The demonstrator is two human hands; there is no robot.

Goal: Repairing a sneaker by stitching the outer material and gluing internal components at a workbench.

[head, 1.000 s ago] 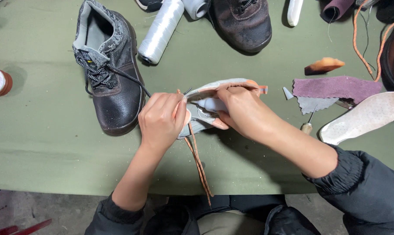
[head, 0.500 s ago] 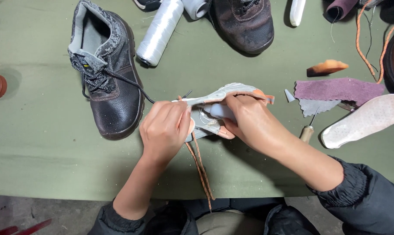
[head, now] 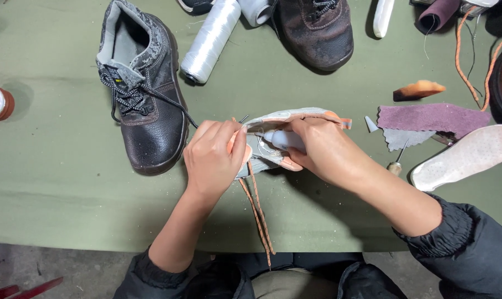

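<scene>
Green cloth-covered table (head: 51, 205) fills my view; at its middle my left hand (head: 215, 158) pinches the grey, orange-edged shoe upper (head: 295, 119), my right hand (head: 323, 152) grips a pale-handled awl (head: 284, 139) against it. Beside them stands a black leather boot (head: 148, 116).

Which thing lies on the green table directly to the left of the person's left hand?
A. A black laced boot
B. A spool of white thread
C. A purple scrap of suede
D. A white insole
A: the black laced boot lies on its side just left of the left hand, while the insole and the purple scrap lie far to the right and the spool sits higher up the table.
</scene>
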